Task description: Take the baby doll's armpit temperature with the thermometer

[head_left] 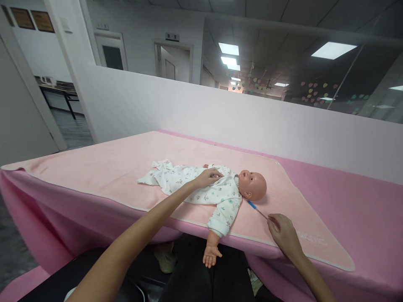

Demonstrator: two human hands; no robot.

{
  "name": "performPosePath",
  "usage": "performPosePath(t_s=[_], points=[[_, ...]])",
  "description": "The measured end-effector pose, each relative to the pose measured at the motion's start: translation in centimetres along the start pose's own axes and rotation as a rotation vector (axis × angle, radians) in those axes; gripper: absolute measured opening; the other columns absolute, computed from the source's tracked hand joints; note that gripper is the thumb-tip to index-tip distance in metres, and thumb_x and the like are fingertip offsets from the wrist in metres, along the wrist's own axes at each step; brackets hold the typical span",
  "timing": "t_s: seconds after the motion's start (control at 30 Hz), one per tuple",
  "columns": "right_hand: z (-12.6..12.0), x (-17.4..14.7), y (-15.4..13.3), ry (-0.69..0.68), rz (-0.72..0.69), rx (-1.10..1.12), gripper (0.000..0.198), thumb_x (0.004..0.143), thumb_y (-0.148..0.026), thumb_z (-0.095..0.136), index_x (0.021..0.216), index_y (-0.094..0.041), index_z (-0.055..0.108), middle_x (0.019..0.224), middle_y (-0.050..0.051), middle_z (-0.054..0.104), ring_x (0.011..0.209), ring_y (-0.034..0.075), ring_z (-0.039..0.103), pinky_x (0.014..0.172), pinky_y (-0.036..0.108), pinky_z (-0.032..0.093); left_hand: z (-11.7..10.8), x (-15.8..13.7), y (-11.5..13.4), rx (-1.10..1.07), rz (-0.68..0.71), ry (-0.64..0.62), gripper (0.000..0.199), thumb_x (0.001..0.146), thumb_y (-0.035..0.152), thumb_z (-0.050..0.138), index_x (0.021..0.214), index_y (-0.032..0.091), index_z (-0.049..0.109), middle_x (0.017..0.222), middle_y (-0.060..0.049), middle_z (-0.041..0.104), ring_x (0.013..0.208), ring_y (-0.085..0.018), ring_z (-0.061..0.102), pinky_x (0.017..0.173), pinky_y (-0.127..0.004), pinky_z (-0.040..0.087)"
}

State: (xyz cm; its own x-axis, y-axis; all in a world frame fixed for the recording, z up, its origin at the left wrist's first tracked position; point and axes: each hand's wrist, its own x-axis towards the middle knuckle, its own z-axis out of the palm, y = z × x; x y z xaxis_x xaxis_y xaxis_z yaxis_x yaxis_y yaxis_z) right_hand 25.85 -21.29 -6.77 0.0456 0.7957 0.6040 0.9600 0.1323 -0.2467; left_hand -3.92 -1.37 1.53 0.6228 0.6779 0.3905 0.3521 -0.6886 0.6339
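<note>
The bald baby doll lay on its back on the pale pink mat, dressed in a white, small-patterned outfit, its near arm hanging over the edge, fingers spread. A thin stick slanted near its head, blue end toward the doll.

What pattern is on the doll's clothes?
Small scattered prints on white clothes, seen in the head view.
</note>
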Motion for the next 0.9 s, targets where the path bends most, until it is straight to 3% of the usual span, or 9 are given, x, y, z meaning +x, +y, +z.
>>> performPosePath(t_s=[0.1, 0.3, 0.6, 0.8, 0.9], points=[[-0.1, -0.1, 0.0, -0.059, 0.061, 0.016, 0.02, 0.08, -0.032, 0.046, 0.083, -0.018, 0.06, 0.083, 0.007, 0.065, 0.079, 0.021, 0.059, 0.074, 0.035, 0.045, -0.1, -0.1, 0.1, -0.007, -0.013, 0.021, 0.029, 0.074, 0.042, 0.054, 0.09, 0.023, 0.069, 0.088, -0.004, 0.06, 0.077, -0.015, 0.054, 0.073, -0.026, 0.043], [-0.1, -0.1, -0.3, -0.092, 0.036, 0.02, 0.018, 0.08, -0.03, 0.047, 0.081, -0.019, 0.061, 0.082, 0.006, 0.062, 0.081, 0.02, 0.057, 0.074, 0.034, 0.043, 0.1, -0.3, 0.3, -0.025, -0.029, 0.066, 0.031, 0.073, 0.045, 0.055, 0.088, 0.022, 0.069, 0.086, -0.004, 0.061, 0.071, -0.013, 0.052, 0.066, -0.025, 0.042], [-0.1, -0.1, -0.3, -0.091, 0.057, 0.058, 0.017, 0.08, -0.03, 0.047, 0.082, -0.019, 0.061, 0.082, 0.006, 0.061, 0.081, 0.02, 0.055, 0.074, 0.033, 0.043, 0.0, -0.4, 0.9, 0.038, 0.005, -0.003, 0.03, 0.066, 0.045, 0.064, 0.087, 0.024, 0.069, 0.087, -0.003, 0.061, 0.082, -0.017, 0.055, 0.074, -0.027, 0.042], [0.1, -0.1, -0.2, -0.1, 0.087, 0.051, 0.019, 0.08, -0.03, 0.048, 0.079, -0.018, 0.062, 0.081, 0.006, 0.061, 0.082, 0.02, 0.055, 0.075, 0.033, 0.043, 0.7, -0.5, 0.9, 0.317, 0.157, 0.032, 0.026, 0.083, 0.037, 0.044, 0.083, 0.022, 0.065, 0.083, -0.004, 0.061, 0.08, -0.018, 0.057, 0.073, -0.027, 0.041], [0.1, 0.0, -0.2, -0.095, 0.098, 0.05, 0.02, 0.08, -0.03, 0.047, 0.078, -0.018, 0.063, 0.08, 0.006, 0.061, 0.081, 0.02, 0.055, 0.074, 0.033, 0.043, 0.5, 0.5, 1.0, 0.408, 0.028, -0.006, 0.03, 0.086, 0.03, 0.035, 0.077, 0.019, 0.061, 0.076, -0.005, 0.062, 0.073, -0.017, 0.057, 0.069, -0.027, 0.041]])
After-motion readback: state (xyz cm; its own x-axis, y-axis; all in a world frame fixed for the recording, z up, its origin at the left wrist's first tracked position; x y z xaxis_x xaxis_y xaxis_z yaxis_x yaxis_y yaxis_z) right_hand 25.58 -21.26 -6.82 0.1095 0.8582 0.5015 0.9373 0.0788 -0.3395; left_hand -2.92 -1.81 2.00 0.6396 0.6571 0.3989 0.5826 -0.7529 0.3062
